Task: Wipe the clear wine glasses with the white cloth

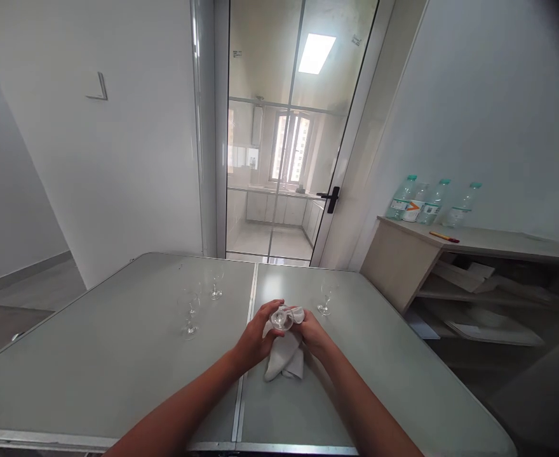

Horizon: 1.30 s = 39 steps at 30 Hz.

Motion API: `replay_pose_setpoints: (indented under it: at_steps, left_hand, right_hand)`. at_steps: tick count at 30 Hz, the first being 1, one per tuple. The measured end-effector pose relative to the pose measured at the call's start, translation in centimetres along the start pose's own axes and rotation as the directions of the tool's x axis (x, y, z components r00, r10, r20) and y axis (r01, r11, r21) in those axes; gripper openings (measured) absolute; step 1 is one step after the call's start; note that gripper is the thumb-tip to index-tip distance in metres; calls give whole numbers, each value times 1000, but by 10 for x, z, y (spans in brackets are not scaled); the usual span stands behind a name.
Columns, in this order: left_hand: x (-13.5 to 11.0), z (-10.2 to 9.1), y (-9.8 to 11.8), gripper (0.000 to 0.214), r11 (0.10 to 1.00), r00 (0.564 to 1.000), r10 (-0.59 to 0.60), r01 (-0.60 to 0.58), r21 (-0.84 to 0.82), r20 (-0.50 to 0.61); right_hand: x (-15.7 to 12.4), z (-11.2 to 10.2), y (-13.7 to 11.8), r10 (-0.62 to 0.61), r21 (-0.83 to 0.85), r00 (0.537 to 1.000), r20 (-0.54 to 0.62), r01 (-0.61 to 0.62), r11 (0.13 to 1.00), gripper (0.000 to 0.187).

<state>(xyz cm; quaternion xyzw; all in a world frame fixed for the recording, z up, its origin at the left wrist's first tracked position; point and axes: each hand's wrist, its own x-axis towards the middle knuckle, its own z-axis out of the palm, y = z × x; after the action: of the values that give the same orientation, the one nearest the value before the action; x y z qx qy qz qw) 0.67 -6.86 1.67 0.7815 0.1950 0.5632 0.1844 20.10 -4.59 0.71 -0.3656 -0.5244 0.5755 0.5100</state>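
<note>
My left hand (pixel 253 339) and my right hand (pixel 314 335) meet over the middle of a grey folding table (pixel 117 368). Between them I hold a small clear stemmed glass (pixel 281 317), its round foot turned toward me. A white cloth (pixel 285 355) is wrapped round the glass and hangs down onto the table. The left fingers curl round the glass. The right fingers press the cloth against it. Two more stemmed glasses stand upright to the left, one nearer (pixel 190 311) and one farther (pixel 216 282). A third (pixel 326 295) stands just right of my hands.
A glass door with a black handle (pixel 331 198) stands behind the table. At the right a wooden shelf unit (pixel 451 254) carries several water bottles (pixel 427 202) and a pen (pixel 444 237). The table's seam (pixel 246 355) runs under my hands.
</note>
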Motion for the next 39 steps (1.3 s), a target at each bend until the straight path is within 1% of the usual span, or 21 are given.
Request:
replay_pose_setpoints:
  at_steps: [2, 4, 7, 9, 11, 14, 16, 18, 21, 22, 24, 25, 27, 29, 31, 33, 34, 35, 36, 38, 39]
  left_hand:
    - [1, 0, 0, 57, 1000, 999, -14, 13, -16, -34]
    - [1, 0, 1, 57, 999, 999, -17, 16, -30, -42]
    - [0, 1, 3, 56, 1000, 1000, -10, 10, -21, -7]
    - [0, 1, 4, 56, 1000, 1000, 2, -2, -1, 28]
    - [0, 0, 4, 57, 1000, 1000, 13, -13, 12, 28]
    - [2, 0, 3, 60, 1000, 999, -4, 4, -9, -32]
    - [3, 0, 1, 61, 999, 998, -26, 24, -42, -58]
    - [2, 1, 1, 60, 997, 997, -38, 34, -64, -63]
    - [1, 2, 3, 58, 997, 999, -36, 34, -63, -22]
    - [1, 2, 5, 58, 998, 1000, -28, 28, -57, 5]
    - [1, 2, 8, 60, 999, 997, -9, 13, -44, 72]
    - [1, 1, 10, 60, 999, 995, -4, 8, -39, 98]
    - [2, 1, 12, 61, 999, 994, -7, 11, -38, 106]
    - [1, 1, 11, 60, 998, 997, -31, 34, -45, 67]
    - [1, 2, 8, 59, 998, 999, -53, 54, -44, 5]
    - [1, 2, 3, 57, 997, 995, -71, 69, -22, -63]
    - [1, 2, 1, 56, 997, 991, -83, 83, -6, -100]
    - [2, 1, -1, 55, 995, 986, -101, 104, 10, -134]
    - [2, 1, -2, 54, 992, 979, -120, 125, 23, -165]
    - [4, 0, -4, 52, 984, 965, -165, 175, 31, -206]
    - [4, 0, -4, 51, 980, 958, -187, 198, 27, -216]
  right_hand:
    - [0, -3, -1, -7, -21, 999, -35, 7, 1000, 35]
    - [-1, -1, -3, -24, 6, 999, -34, 24, 1000, 38]
    - [-2, 8, -4, -36, 84, 999, 12, 35, 996, 43]
    - [-3, 11, -4, -28, 99, 999, 28, 25, 995, 38]
    - [-2, 9, -3, -18, 73, 999, 33, 16, 997, 31]
    - [-2, 2, -3, -9, -2, 999, 41, 9, 1000, 26]
    - [-1, -1, -5, -11, -32, 999, 37, 12, 999, 26]
    - [-1, 0, -6, -29, -15, 1000, 3, 29, 999, 31]
    - [-2, 6, -7, -62, 51, 997, -43, 64, 997, 46]
    - [-3, 8, -7, -65, 65, 997, -40, 67, 996, 50]
    - [-5, 12, -6, -59, 69, 998, -5, 60, 996, 51]
    - [-5, 14, -6, -58, 60, 998, 15, 57, 997, 48]
    - [-6, 14, -6, -69, 25, 997, 39, 68, 997, 42]
    - [-4, 12, -6, -92, -32, 995, 34, 93, 995, 39]
    - [-2, 8, -8, -135, -160, 991, 0, 134, 978, 39]
    - [0, 3, -11, -212, -353, 977, -32, 187, 917, 34]
    - [-1, 1, -12, -249, -451, 968, -17, 215, 866, 29]
    - [-2, -1, -14, -267, -537, 963, 33, 242, 808, 25]
    - [-4, -3, -16, -259, -610, 959, 116, 275, 743, 22]
    - [-10, -4, -20, -169, -721, 933, 318, 354, 595, 21]
    - [-13, -3, -21, -110, -764, 914, 390, 388, 516, 27]
